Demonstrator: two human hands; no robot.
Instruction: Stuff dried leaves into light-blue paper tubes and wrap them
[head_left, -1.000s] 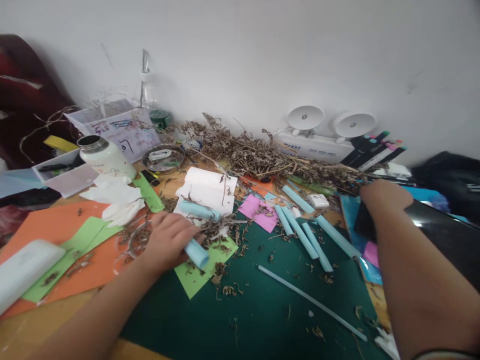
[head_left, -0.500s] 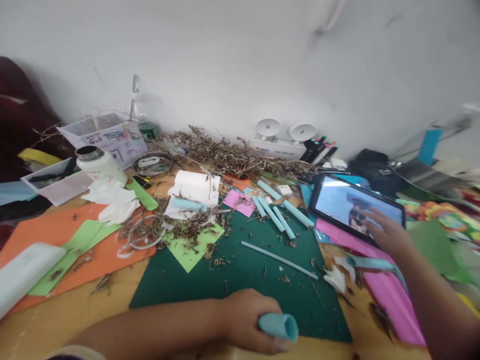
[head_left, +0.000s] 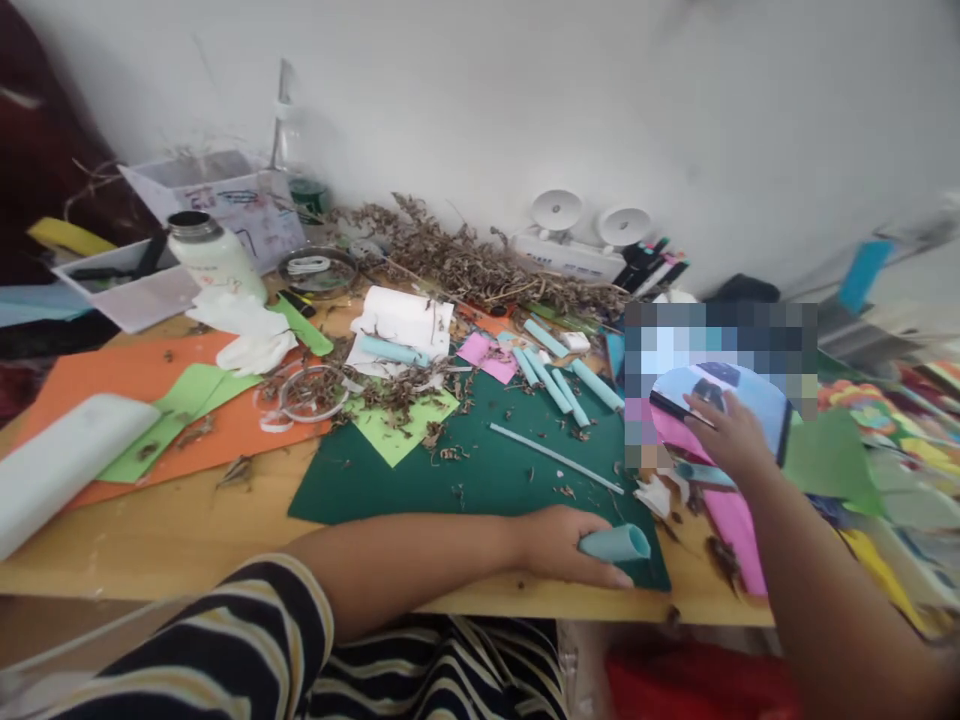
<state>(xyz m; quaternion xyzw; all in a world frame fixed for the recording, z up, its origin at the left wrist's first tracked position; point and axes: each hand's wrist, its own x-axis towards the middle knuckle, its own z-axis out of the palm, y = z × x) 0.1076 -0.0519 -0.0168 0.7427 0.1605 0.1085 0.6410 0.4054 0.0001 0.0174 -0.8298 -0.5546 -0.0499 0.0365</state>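
Note:
My left hand (head_left: 555, 545) is closed around a light blue paper tube (head_left: 616, 543), whose open end faces right. It sits over the front edge of the green cutting mat (head_left: 480, 490). My right hand (head_left: 731, 440), fingers stretched out, is over the lit screen of a tablet (head_left: 761, 410); I cannot tell whether the fingertips touch it. Part of the tablet is blurred out by blocks. Several thinner blue paper rolls (head_left: 571, 398) lie on the mat's far right part, and a long thin roll (head_left: 555, 458) lies across its middle.
Dried plant stems (head_left: 480, 265) pile along the wall beside a white emergency light (head_left: 570, 255). At left stand an uncapped bottle (head_left: 217, 260) and a white box (head_left: 247, 215). Orange paper (head_left: 225, 425), a tape ring (head_left: 311, 395) and crumbled leaves cover the table. Pink paper (head_left: 735, 535) lies at right.
The view has tilted down and shifted, so the table's front edge and my striped clothes now show. My left hand still grips the paper tube. My right hand stays at the tablet.

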